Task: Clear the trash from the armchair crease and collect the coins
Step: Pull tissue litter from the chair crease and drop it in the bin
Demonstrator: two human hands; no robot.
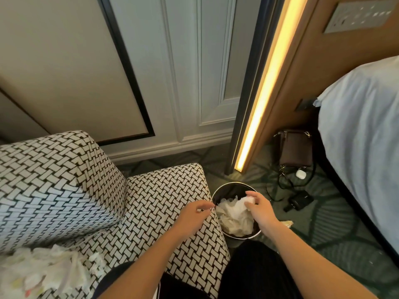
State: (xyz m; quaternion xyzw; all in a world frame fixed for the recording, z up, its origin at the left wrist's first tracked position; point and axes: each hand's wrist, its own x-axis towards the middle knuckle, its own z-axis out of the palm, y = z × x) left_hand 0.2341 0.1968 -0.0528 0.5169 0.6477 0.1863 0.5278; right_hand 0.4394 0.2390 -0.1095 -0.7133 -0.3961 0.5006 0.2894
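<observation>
Trash drop at the bin: you're mid-dump, coins not yet in sight.

Your right hand [260, 207] is over the bin [218, 196], fingers curled on a small white wad [247, 200] just above the crumpled paper [234, 216] already inside; looks like the release step. Left hand [194, 214] hovers w/ fingers loosely spread, holding nothing, over the armchair [151, 197] arm just left of the bin. More trash [43, 270] sits on the seat, well behind and left of your left hand, approx. at your elbow. No coins visible; can't tell if any lie under that litter. Next, prob.: let go, swing back left, pick thru the pile by the crease, keeping coins apart from paper.
</observation>
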